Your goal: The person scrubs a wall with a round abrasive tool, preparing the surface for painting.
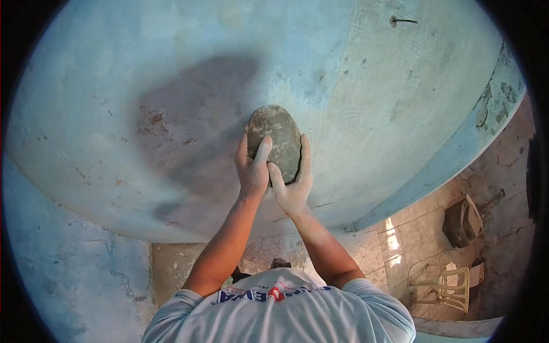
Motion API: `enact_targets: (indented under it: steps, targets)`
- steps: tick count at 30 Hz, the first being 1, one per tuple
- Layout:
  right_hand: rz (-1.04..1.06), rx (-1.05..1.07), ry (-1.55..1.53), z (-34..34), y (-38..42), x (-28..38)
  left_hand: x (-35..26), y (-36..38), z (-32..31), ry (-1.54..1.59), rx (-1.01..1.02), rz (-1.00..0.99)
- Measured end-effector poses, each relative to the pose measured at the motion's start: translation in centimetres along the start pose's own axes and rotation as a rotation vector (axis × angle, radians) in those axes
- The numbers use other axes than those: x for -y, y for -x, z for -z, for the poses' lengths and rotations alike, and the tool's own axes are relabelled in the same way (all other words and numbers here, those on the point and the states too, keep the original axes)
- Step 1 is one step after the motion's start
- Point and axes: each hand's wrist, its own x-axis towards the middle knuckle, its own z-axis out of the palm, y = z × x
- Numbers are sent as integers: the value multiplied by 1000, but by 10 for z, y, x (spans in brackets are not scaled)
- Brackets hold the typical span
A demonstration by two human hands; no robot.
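Observation:
A flat, oval, grey-brown stone [277,137] with worn, dusty patches is held up in front of the blue-green wall [394,120]. My left hand [253,166] grips its left edge, thumb laid across its face. On the lower right edge, my right hand [294,183] is wrapped round it, with the thumb on the face and the fingers along the side. Pale dust coats both hands. Whether the stone touches the wall behind it is hard to tell, as its far side is hidden.
A shadow falls on the wall left of the stone, near a chipped patch [151,117]. Upper right, a short rod [405,21] sticks out of the wall. On the tiled floor [409,243] at lower right are a plastic chair [440,286] and a dark boxy object [462,222].

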Motion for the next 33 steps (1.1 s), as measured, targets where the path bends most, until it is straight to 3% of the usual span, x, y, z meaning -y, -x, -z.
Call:
enact_targets:
  steps: [3,4,6,8,10,11,15,20,24,27,30,33]
  targets:
    - [-123,19,39,18,40,-2,16,34,3,-64,-39,113]
    - [-171,17,44,26,67,-16,47,49,7,-68,-74,-1]
    - [-238,20,31,32,92,-38,71,81,13,-49,-133,208]
    - [-284,21,8,35,103,-48,67,69,12,-128,-97,90]
    - [-88,-2,112,22,60,-37,57,41,8,-146,-54,-28]
    - [9,-12,164,16,36,-28,39,26,1,-101,-74,22]
    - [8,-9,42,10,2,0,0,0,-12,37,-22,10]
    - [-103,38,111,39,87,-31,66,74,12,-61,-81,75]
    - [-238,64,71,31,73,-29,59,58,9,-82,-104,94]
    - [20,-36,127,10,16,-11,13,9,-3,-161,-21,17]
    - [-43,-49,-104,3,-13,18,-20,-11,-18,28,14,-28]
    - [-16,22,85,17,17,8,3,16,-3,-93,-15,-23]
